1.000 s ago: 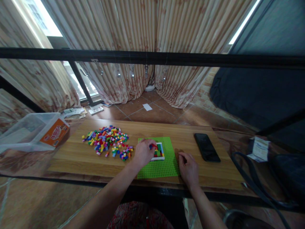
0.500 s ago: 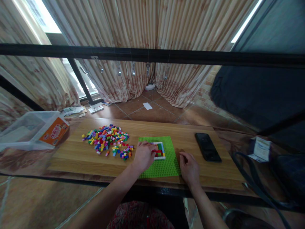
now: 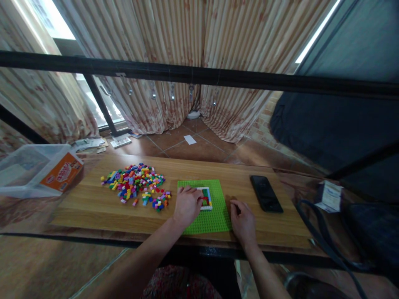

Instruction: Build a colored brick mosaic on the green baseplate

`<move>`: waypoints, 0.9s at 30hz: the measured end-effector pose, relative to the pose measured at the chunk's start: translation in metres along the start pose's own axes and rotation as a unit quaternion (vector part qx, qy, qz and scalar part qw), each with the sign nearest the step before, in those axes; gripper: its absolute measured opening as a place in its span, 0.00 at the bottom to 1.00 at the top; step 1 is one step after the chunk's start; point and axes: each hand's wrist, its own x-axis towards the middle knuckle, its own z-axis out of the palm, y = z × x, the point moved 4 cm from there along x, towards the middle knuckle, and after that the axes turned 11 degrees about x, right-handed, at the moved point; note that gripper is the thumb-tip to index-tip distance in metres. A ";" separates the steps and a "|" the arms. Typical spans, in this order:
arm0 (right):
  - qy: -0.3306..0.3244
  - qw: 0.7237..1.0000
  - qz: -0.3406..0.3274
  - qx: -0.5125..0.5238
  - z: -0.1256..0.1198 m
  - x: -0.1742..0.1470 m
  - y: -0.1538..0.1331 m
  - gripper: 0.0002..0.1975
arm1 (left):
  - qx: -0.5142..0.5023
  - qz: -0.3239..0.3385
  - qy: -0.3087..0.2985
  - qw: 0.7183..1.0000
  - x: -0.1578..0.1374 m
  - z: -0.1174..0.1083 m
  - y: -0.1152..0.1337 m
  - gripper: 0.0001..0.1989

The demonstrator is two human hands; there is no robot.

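A green baseplate (image 3: 218, 220) lies on the wooden board, with a small brick frame (image 3: 210, 197) built on it, white-edged with green and red bricks inside. My left hand (image 3: 187, 205) reaches over the left part of this frame and covers much of it. Its fingers are pinched together at a red brick (image 3: 205, 198) inside the frame; how firmly it is gripped does not show. My right hand (image 3: 243, 220) rests on the board at the right edge of the baseplate. Its fingers are curled closed, and nothing shows in them.
Many loose coloured bricks (image 3: 137, 180) are heaped on the wooden board (image 3: 109, 216) to the left. A black phone (image 3: 266, 193) lies to the right. A clear plastic box (image 3: 31, 178) with an orange label stands far left. A black bar (image 3: 199, 74) crosses beyond the board.
The whole view has shifted slightly, so things appear a little further left. My left hand stays over the frame, with its fingertips slightly moved; my right hand keeps its place beside the baseplate.
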 end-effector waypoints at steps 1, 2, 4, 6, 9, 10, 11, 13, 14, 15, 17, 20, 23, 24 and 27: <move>-0.001 1.000 0.001 0.001 0.000 0.000 0.000 0.16 | -0.001 0.005 0.000 1.000 0.000 0.000 0.001 0.05; -0.002 1.000 0.003 0.002 0.000 0.000 0.000 0.16 | -0.004 0.012 -0.001 1.000 0.000 0.000 0.001 0.05; -0.004 1.000 0.005 0.006 0.001 0.000 0.000 0.16 | -0.015 0.026 -0.010 0.999 0.000 -0.001 0.003 0.07; -0.006 1.000 0.005 0.008 0.002 0.000 0.000 0.16 | -0.024 0.034 -0.024 0.999 -0.001 -0.001 0.005 0.09; -0.004 1.000 0.006 0.008 0.003 0.000 0.001 0.16 | -0.021 0.023 -0.043 0.999 -0.001 -0.002 0.006 0.10; -0.004 1.000 0.006 0.009 0.003 0.000 0.001 0.16 | -0.019 0.015 -0.050 0.998 -0.001 -0.001 0.005 0.10; -0.003 1.000 0.005 0.011 0.003 0.000 0.001 0.16 | -0.018 0.007 -0.060 0.998 -0.001 0.000 0.005 0.11; 0.001 1.000 0.004 0.015 0.003 0.001 0.001 0.16 | -0.015 -0.003 -0.080 0.997 -0.001 0.002 0.004 0.11; 0.002 1.000 0.003 0.016 0.003 0.001 0.001 0.15 | -0.016 -0.006 -0.086 0.996 -0.001 0.002 0.003 0.11; 0.004 1.000 0.002 0.016 0.003 0.001 0.001 0.15 | -0.019 -0.008 -0.088 0.996 -0.001 0.003 0.002 0.11; 0.005 1.000 0.002 0.015 0.003 0.001 0.001 0.15 | -0.041 -0.010 -0.079 0.996 -0.001 0.001 0.002 0.12; 0.003 1.000 0.003 0.014 0.003 0.001 0.002 0.15 | -0.111 -0.014 -0.060 0.992 -0.001 -0.003 0.001 0.13; 0.000 1.000 0.007 0.013 0.004 0.001 0.002 0.15 | -0.189 -0.023 -0.049 0.980 0.001 -0.007 -0.003 0.12; 0.000 1.000 0.008 0.012 0.004 0.001 0.003 0.15 | -0.211 -0.026 -0.050 0.976 0.002 -0.007 -0.004 0.11; 0.004 1.000 0.005 0.012 0.004 0.000 0.002 0.16 | -0.237 -0.027 -0.059 0.969 0.005 -0.008 -0.009 0.10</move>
